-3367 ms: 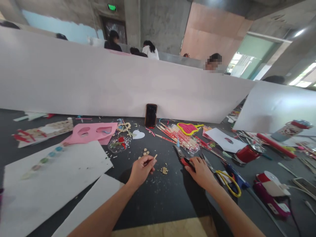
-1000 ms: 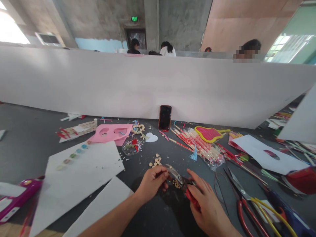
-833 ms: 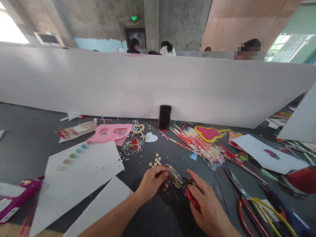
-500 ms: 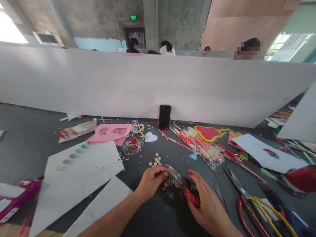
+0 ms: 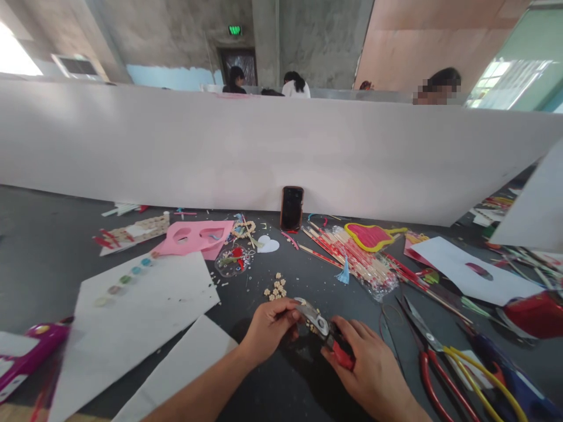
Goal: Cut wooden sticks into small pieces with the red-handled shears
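My right hand [image 5: 367, 366] is wrapped round the red and black handles of the pruning shears [image 5: 323, 325]. Their metal jaws point up and left, to the fingertips of my left hand [image 5: 272, 328]. Thumb and fingers of that hand are pinched on a small pale piece at the jaws, mostly hidden, so its kind is unclear. Small flower-shaped wooden pieces [image 5: 276, 287] lie in a heap just beyond my left hand. More tiny pale bits [image 5: 311, 326] lie below the jaws, partly covered by the shears.
Red-patterned chopsticks [image 5: 352, 252] and a blue tassel [image 5: 343, 272] lie ahead to the right. Large scissors [image 5: 424, 334] lie at the right. White sheets [image 5: 145, 305] and pink paper [image 5: 196, 234] cover the left. A phone [image 5: 292, 208] leans on a white partition [image 5: 197, 146].
My right hand has closed further round the shears' handles, drawing them together. My left hand stays pinched at the jaws. The view has shifted slightly.
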`<state>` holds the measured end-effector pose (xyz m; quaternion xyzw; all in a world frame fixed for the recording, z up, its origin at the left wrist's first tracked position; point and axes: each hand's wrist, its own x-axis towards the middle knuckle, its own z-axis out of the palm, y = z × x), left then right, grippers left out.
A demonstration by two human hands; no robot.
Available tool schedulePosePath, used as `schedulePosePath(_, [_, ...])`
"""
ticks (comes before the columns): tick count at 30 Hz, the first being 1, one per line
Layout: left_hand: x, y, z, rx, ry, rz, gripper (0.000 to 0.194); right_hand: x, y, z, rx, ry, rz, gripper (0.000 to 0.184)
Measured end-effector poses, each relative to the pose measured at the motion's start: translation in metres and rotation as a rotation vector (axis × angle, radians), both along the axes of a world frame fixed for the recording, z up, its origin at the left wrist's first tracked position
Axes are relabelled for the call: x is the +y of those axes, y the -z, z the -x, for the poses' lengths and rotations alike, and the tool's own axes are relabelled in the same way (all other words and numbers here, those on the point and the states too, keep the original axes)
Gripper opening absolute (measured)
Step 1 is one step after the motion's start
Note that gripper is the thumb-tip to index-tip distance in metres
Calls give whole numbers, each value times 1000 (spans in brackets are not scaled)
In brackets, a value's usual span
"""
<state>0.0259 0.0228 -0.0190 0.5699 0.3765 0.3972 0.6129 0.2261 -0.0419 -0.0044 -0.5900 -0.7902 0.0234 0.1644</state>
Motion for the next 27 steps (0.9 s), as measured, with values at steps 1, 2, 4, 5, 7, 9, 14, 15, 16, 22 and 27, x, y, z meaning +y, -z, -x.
schedulePosePath(1, [-1, 0, 0, 5, -3, 14, 25, 0, 0, -1, -7, 4, 2, 38])
schedulePosePath(2, [-2, 0, 0, 10, 1, 27, 25, -1, 1, -1, -14, 7, 2, 37])
schedulePosePath(4, [-3, 0, -1, 9, 11, 41, 23, -1, 1, -2, -27, 15, -7, 34])
schedulePosePath(5, [-3, 0, -1, 4, 16, 45, 22, -1, 2, -3, -32, 19, -18, 34])
schedulePosePath(7, [-3, 1, -2, -11, 18, 55, 21, 0, 4, -3, -39, 21, -44, 34])
schedulePosePath(9, [-1, 1, -2, -33, -1, 70, 18, 1, 6, -4, -42, 21, -64, 35])
schedulePosePath(14, [2, -3, -3, 8, -86, 41, 9, 3, 9, -5, -48, 20, -37, 41])
schedulePosePath(15, [2, -4, -3, 31, -97, 28, 9, 4, 9, -5, -48, 21, -26, 42])
schedulePosePath(16, [1, -5, -3, 47, -106, 20, 11, 4, 9, -5, -47, 21, -15, 43])
schedulePosePath(22, [1, -6, -2, 20, -51, 19, 17, 4, 5, -4, -21, 18, 23, 50])
schedulePosePath(27, [1, -4, 0, -9, 1, 42, 19, 3, 4, -5, 3, 0, 45, 49])
